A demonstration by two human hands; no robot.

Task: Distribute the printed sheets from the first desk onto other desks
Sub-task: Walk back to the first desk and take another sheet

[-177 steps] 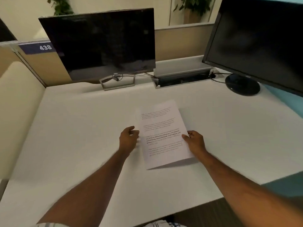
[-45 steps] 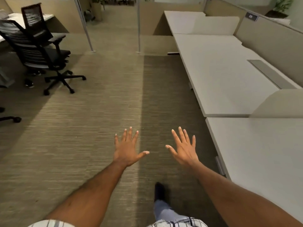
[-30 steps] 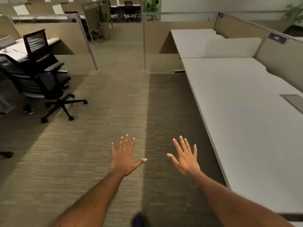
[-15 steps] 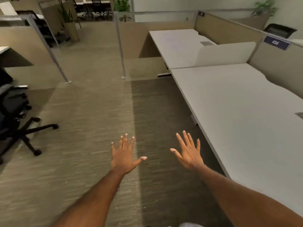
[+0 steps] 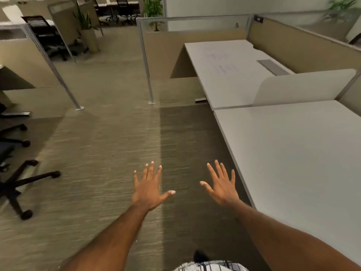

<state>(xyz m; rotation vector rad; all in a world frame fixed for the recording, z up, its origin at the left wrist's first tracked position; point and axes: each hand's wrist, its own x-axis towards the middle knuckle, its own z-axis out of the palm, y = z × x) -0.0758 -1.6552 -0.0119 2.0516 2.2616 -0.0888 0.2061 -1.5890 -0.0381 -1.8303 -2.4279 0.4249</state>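
Both my hands are held out flat over the carpet with fingers spread and nothing in them: my left hand (image 5: 149, 189) at centre, my right hand (image 5: 221, 185) close to the front edge of the near white desk (image 5: 293, 153). Beyond a low white divider (image 5: 304, 87) stands a far white desk (image 5: 224, 75). On it lie faint printed sheets (image 5: 220, 63), blurred, their number unclear.
Beige partition walls (image 5: 300, 45) run behind the desks on the right. A metal partition post (image 5: 145, 61) stands ahead on the carpet. A black office chair base (image 5: 21, 180) sits at the left, with potted plants (image 5: 88, 32) and more chairs farther back.
I have walked forward along the aisle with both hands still spread and holding nothing. The far desk has come closer, and the chair has slid to the left edge.
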